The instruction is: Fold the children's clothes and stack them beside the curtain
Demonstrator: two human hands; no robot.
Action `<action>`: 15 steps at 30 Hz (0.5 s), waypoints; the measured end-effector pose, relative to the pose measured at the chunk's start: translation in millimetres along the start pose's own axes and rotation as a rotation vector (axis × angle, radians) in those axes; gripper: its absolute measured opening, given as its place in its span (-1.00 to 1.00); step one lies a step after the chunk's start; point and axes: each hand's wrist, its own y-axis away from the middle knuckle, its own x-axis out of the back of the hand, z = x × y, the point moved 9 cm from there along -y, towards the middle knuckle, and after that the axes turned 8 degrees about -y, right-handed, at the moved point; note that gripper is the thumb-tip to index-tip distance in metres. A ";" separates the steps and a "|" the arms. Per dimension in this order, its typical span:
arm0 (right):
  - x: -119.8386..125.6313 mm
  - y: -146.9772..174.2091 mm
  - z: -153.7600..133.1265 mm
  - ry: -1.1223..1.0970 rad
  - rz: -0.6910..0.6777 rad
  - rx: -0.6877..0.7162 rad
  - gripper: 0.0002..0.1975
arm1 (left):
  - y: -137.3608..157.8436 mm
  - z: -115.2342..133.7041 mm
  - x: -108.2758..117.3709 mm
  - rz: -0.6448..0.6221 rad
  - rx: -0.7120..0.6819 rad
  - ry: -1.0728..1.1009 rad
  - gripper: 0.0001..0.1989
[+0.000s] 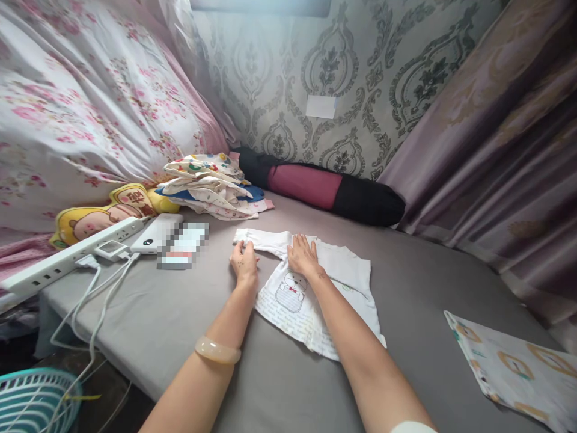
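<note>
A small white long-sleeved shirt (279, 304) with a printed bear and rows of lettering lies on the grey bed sheet. One sleeve (265, 239) reaches out to the left, while the other side lies folded across the shirt's right part. Just below the left sleeve's cuff is my left hand (244, 263), its fingers slightly bent with the tips at the fabric edge and the thumb apart. My right hand (303, 255) rests flat with fingers stretched over the shoulder of the shirt, where that sleeve begins.
A pile of children's clothes (211, 186) sits at the back left, beside a long black-and-maroon bolster (311, 186). On the left are a power strip (76, 255) with cables, a white power bank (155, 234) and a yellow cushion (108, 216). A patterned folded cloth (514, 367) lies right; a teal basket (38, 400) stands below.
</note>
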 end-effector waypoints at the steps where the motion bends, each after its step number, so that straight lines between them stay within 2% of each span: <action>1: -2.5 -0.2 -0.3 -0.013 -0.005 -0.008 -0.38 | 0.0 0.2 2.6 0.026 0.023 0.052 -0.62; 3: -6.3 -0.7 1.0 -0.031 -0.013 -0.023 -0.37 | 1.4 4.6 8.5 0.103 0.031 0.091 -0.66; 9: -7.0 0.7 2.4 -0.017 0.001 -0.025 -0.39 | 1.3 14.7 3.5 0.082 0.078 0.154 -0.71; 15: -6.1 1.5 1.4 -0.013 0.020 -0.012 -0.39 | -0.7 17.6 2.9 0.043 0.209 0.266 -0.77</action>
